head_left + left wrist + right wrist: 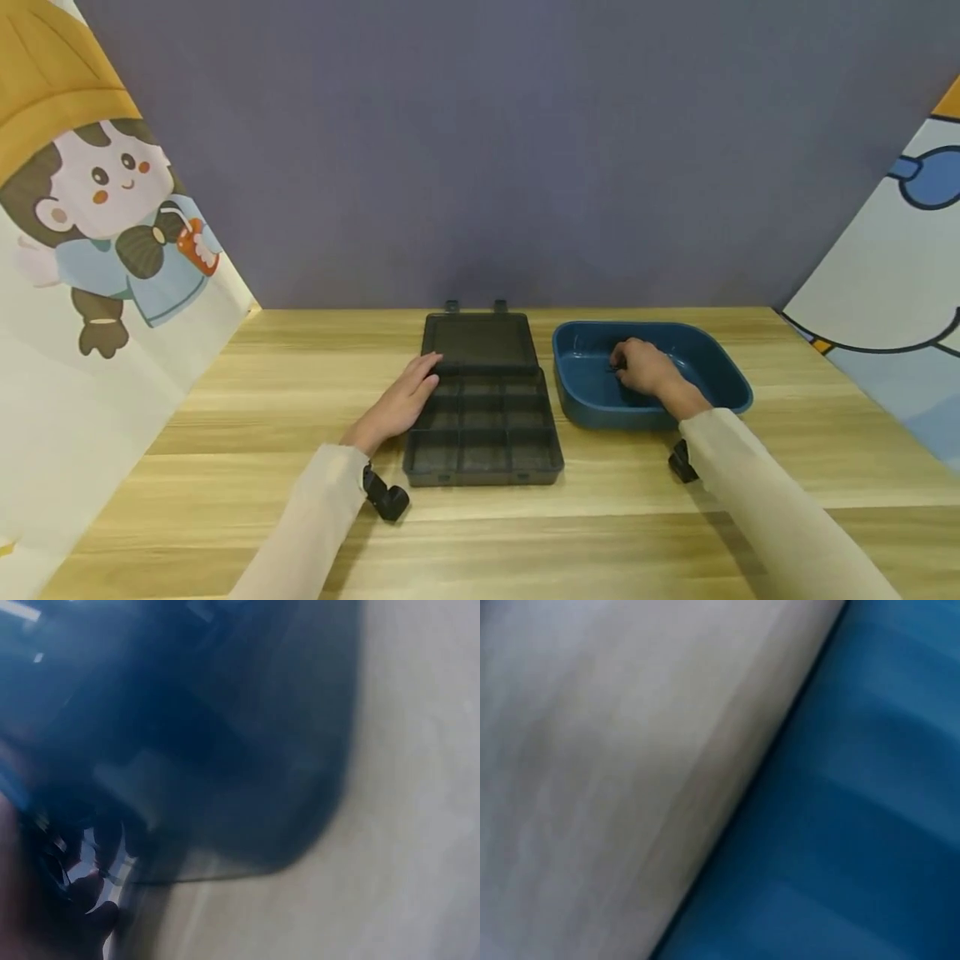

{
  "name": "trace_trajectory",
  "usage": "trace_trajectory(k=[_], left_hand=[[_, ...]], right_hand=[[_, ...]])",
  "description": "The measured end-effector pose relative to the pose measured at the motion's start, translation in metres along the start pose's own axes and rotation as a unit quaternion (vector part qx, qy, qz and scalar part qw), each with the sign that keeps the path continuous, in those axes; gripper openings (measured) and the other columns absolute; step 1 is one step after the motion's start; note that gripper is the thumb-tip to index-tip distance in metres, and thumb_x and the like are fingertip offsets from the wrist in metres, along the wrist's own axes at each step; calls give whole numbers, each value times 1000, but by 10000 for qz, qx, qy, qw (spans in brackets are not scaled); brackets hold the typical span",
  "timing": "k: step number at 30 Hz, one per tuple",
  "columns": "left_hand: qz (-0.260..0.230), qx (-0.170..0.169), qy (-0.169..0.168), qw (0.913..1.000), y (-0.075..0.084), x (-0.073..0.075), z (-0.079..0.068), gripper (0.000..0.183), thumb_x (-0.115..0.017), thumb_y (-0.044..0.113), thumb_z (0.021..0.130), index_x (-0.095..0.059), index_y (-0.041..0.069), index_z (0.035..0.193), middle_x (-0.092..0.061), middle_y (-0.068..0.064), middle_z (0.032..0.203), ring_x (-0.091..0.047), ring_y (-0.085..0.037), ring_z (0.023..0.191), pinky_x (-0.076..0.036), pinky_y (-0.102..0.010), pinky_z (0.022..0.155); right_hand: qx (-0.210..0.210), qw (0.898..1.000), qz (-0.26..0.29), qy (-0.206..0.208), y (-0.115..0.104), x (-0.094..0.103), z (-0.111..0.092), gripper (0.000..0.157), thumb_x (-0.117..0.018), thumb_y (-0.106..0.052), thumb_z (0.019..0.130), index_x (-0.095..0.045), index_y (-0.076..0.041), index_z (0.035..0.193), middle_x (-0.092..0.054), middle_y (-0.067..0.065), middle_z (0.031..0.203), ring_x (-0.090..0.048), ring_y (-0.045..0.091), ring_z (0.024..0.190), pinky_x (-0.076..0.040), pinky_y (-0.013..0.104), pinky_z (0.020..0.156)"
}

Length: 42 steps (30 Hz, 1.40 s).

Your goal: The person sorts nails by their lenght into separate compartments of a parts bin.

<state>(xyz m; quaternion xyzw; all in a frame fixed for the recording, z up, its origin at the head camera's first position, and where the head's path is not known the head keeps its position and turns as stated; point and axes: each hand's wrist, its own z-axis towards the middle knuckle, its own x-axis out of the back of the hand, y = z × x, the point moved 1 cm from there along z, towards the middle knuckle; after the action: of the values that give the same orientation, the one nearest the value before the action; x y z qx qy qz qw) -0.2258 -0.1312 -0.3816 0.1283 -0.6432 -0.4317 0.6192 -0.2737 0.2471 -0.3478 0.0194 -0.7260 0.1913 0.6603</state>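
1. Your left hand (401, 400) lies along the left side of the box (483, 479), with the fingers extended and relaxed, near the line where the lid (480, 342) joins. It grips nothing.
2. Your right hand (645, 367) is inside the basin (637, 419), fingers curled downward. A small dark item (612, 368) shows at the fingertips, over the basin floor. I cannot tell if it is already pinched or only touched, and what it is exactly, also not; the wrist views are blurred and do not help.
3. The box stands on the surface (487, 542), just left of the basin. Its lid is laid back, away from you, so the compartments (483, 450) face up.
4. The step in hand seems to be picking this item from the basin. Please take it between thumb and forefinger only, because a thing so small can slip from a full fist.
5. Before lifting, be sure that the pinch is firm, then raise the hand well above the basin rim.
6. Let the left hand press the box only lightly. A strong push at the side could slide it or disturb the lid.
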Motion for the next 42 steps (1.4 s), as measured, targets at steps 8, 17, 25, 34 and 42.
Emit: trace_trajectory(k=[8, 17, 25, 34, 42], left_hand=[[-457, 314, 111, 9984, 1, -3, -2, 49, -30, 15, 104, -18, -5, 148, -23, -26, 153, -23, -44, 140, -22, -57, 112], [-1036, 626, 122, 9926, 2, -3, -3, 43, -27, 11, 103, -28, 3, 146, -18, -25, 155, -15, -42, 144, -17, -58, 114], [-1052, 635, 374, 9917, -3, -9, 0, 42, -28, 10, 102, -33, 5, 144, -21, -24, 155, -17, -39, 144, -16, -56, 115], [-996, 712, 471, 9914, -5, -10, -3, 43, -29, 12, 103, -33, 7, 145, -25, -23, 154, -23, -40, 142, -22, -58, 113], [-888, 829, 550, 9911, -2, -8, -4, 43, -30, 14, 103, -32, 8, 146, -29, -20, 153, -30, -39, 139, -26, -58, 110]], right_hand=[[-10, 9993, -219, 296, -4, 1, -1, 20, -59, -2, 86, -63, 3, 105, -58, 23, 106, -60, 34, 87, -51, 48, 73], [-142, 9987, -481, 71, 11, 5, -5, 22, -57, -2, 87, -62, 6, 107, -59, 25, 107, -58, 38, 95, -49, 51, 81], [-160, 9992, -354, 71, 17, 6, -4, 13, -59, -3, 86, -65, 1, 96, -61, 20, 98, -60, 32, 84, -50, 48, 74], [-160, 9995, -166, 201, 17, -1, -4, 6, -60, -5, 88, -65, -2, 88, -63, 13, 86, -58, 23, 72, -50, 44, 69], [-72, 9992, -364, 115, 14, 2, -1, 2, -59, -3, 80, -59, -4, 82, -55, 8, 79, -48, 20, 66, -41, 35, 59]])
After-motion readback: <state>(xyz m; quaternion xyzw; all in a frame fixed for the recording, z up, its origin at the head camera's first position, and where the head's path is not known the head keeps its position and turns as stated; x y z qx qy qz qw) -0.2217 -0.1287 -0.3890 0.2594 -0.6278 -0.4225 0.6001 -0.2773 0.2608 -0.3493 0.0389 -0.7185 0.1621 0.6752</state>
